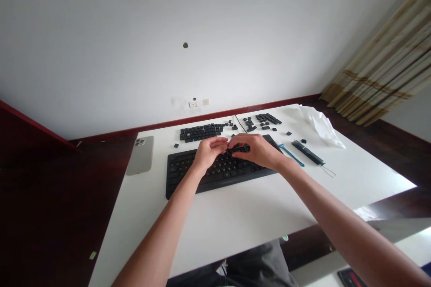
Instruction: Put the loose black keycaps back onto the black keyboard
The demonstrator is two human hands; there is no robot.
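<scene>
A: Start with the keyboard.
B: Black keyboard (218, 176), lying on the white desk (256, 215), slightly askew, in front of the person. Both hands over it.
A: Hands?
B: Left hand (211, 150): over the middle of the keyboard, fingers bent, tips near the right hand's. I can't tell whether they pinch anything. Right hand (251, 149): arched, thumb and fingers curled about some dark pieces (241, 148). From my end I can't tell if it grips them or only hangs over them.
A: Just beyond?
B: Loose keycaps along the far side. 1 block in rows (200, 132) behind the left hand; 1 looser cluster (264, 121) farther right, strays between. Thin dark cable (240, 122) runs back between the 2 groups.
A: Right of the keyboard?
B: Blue tool (291, 154) lying near its corner, then 1 long black object (307, 152) with thin wires at its near end. White plastic bag (319, 123) at the far right edge.
A: Left?
B: Grey phone (140, 157), camera side up, apart from the keyboard.
A: Background?
B: I log a pale wall (134, 45), low sockets (199, 103), a striped curtain (380, 58) at right.
</scene>
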